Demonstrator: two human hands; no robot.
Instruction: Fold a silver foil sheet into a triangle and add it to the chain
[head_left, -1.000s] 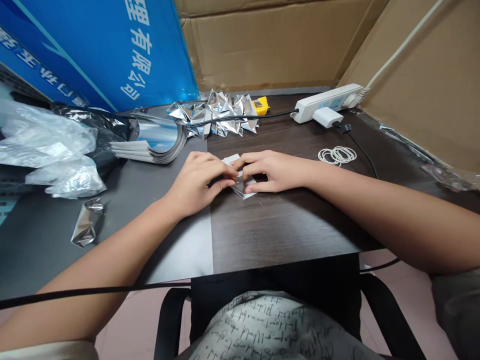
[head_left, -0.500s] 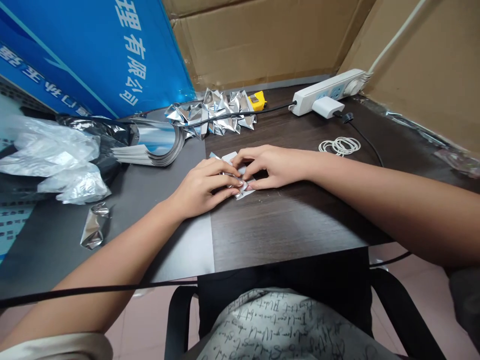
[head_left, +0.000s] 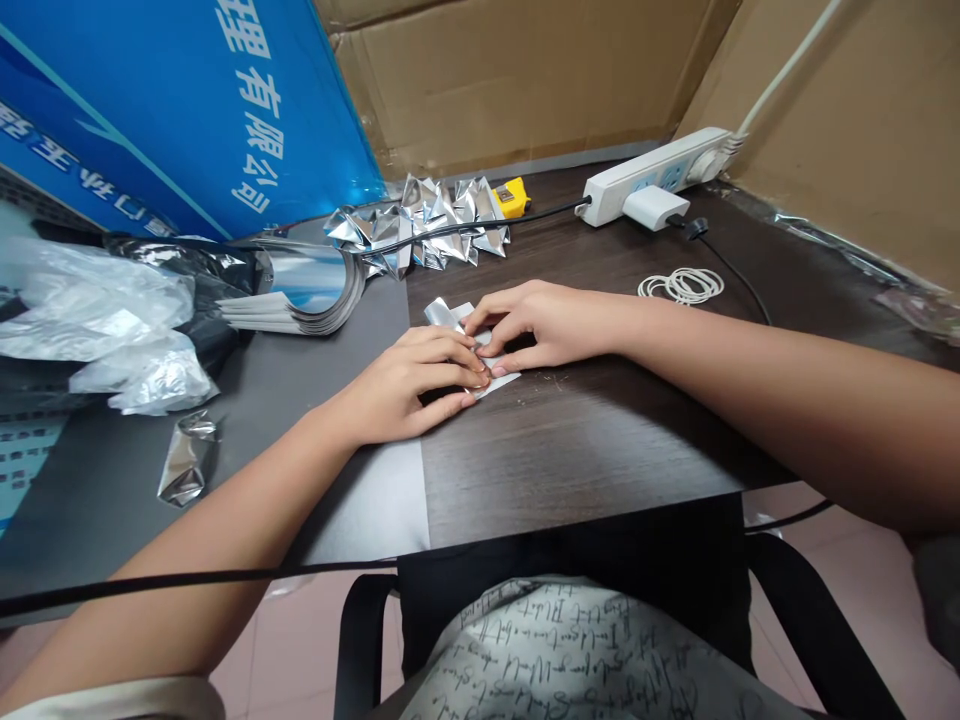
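Note:
On the dark wood table lies a small silver foil sheet [head_left: 444,312], partly folded and mostly covered by both hands. My left hand [head_left: 416,385] comes from the left, its fingertips closed down onto the near part of the foil and its thumb beside them. From the right, my right hand [head_left: 544,325] pinches the sheet with curved fingers on its far edge and the thumb on its near side. The fingertips of the two hands almost meet. The fold lines beneath the fingers are hidden.
Folded foil pieces [head_left: 450,225] and a yellow tape measure [head_left: 511,198] lie at the back. Curved foil sheets [head_left: 315,290], plastic bags [head_left: 97,310] and one foil piece [head_left: 187,460] are leftward. Rightward are a white power strip [head_left: 652,175] and rubber bands [head_left: 682,287].
A strip of foil now sticks up beyond my left fingers, where less showed before. My left hand has shifted slightly over the sheet; my right hand stays on it.

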